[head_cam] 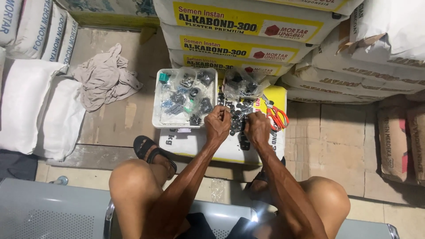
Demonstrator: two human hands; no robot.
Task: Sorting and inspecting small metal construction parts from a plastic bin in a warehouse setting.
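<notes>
Both my hands work over a heap of small dark metal parts [237, 119] lying on a white and yellow sack [201, 144] in front of me. My left hand [217, 124] is curled with its fingertips pinched on a small part from the heap. My right hand [257, 127] is curled beside it, fingers down among the dark parts; what it grips is too small to tell. A white tray [156, 116] with clear bags of small fittings sits just left of my left hand.
Orange-handled scissors [276, 116] lie right of my right hand. A clear bag of parts [241, 85] rests behind the heap. Stacked sacks wall the back and right; white sacks and a crumpled cloth [104, 77] are at left. My sandalled foot [152, 152] rests near the sack.
</notes>
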